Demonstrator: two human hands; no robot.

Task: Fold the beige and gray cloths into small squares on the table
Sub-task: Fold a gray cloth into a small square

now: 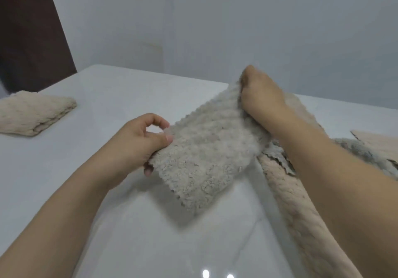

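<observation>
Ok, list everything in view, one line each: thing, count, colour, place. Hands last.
folded cloth: one, beige, far left of the table.
held cloth: one, grey-beige, partly folded, centre, lifted off the table.
loose cloths: a pile, count unclear, beige and gray, right side under the right forearm.
table: one, white, glossy.
wall: pale grey, behind the table.
dark panel: one, brown, upper left.
left hand: pinches the held cloth's left edge.
right hand: grips its far corner.
</observation>
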